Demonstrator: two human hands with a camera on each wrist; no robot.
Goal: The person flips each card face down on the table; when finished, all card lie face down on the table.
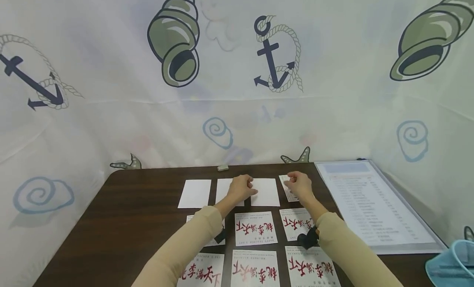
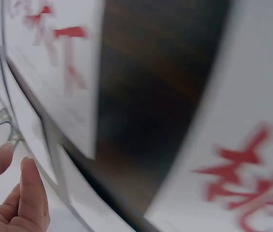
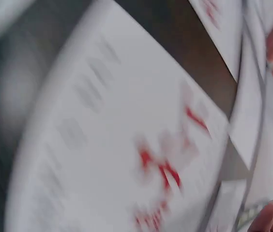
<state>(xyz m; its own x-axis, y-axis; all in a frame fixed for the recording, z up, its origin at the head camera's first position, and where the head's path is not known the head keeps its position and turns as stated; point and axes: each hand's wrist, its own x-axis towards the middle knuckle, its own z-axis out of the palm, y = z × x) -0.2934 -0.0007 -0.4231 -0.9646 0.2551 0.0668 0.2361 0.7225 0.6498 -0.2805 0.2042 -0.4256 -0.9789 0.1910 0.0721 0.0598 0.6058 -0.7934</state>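
Observation:
In the head view, my left hand (image 1: 240,189) hovers over the far row, between two blank white cards (image 1: 266,192). The left wrist view shows its thumb and fingers apart, with nothing between them. My right hand (image 1: 300,187) is above the far-right card (image 1: 290,195), which shows print and is partly hidden by the hand. In the right wrist view this card (image 3: 226,200) appears apart from the fingers. Nearer rows hold cards with red Chinese characters, such as the middle card (image 1: 254,239). My left forearm partly covers a middle-row card.
A clear-edged board (image 1: 385,208) with a printed sheet lies along the right side of the dark wooden table (image 1: 122,221). A light blue basket (image 1: 449,264) is at the lower right. A patterned white curtain (image 1: 237,73) hangs behind the table.

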